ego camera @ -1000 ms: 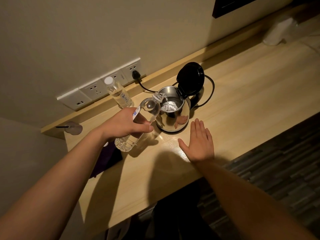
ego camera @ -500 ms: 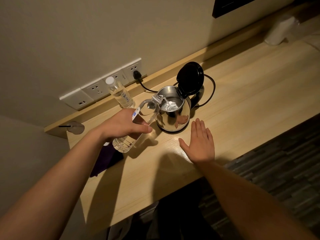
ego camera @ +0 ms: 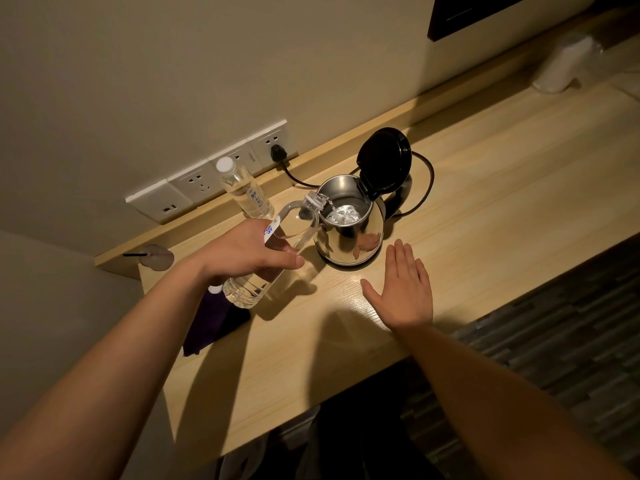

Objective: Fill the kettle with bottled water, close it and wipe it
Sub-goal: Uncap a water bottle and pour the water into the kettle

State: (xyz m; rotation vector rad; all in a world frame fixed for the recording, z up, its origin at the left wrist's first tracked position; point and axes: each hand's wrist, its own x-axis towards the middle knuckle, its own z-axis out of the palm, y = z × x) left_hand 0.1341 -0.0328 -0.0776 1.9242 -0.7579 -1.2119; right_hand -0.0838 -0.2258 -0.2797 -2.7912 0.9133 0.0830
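A steel kettle point(ego camera: 349, 239) stands on the wooden desk point(ego camera: 485, 188) with its black lid point(ego camera: 384, 162) flipped up. My left hand point(ego camera: 242, 252) grips a clear water bottle point(ego camera: 277, 258), tilted with its uncapped neck over the kettle's rim; water runs into the kettle, where it glistens. My right hand point(ego camera: 403, 289) lies flat on the desk just in front of the kettle, fingers together, holding nothing. A second bottle point(ego camera: 242, 190) with a white cap stands upright behind my left hand. A dark purple cloth point(ego camera: 211, 323) lies under my left wrist at the desk's left end.
The kettle's black cord point(ego camera: 426, 178) loops behind it to a plug point(ego camera: 277, 154) in the wall socket strip point(ego camera: 204, 178). A white wrapped object point(ego camera: 564, 64) stands at the far right. A dark panel point(ego camera: 464, 12) hangs on the wall. The desk's front edge runs diagonally, with dark flooring below.
The bottle's base has risen a little, steepening the tilt, and the bottle holds less water. My right hand has stayed flat in front of the kettle.
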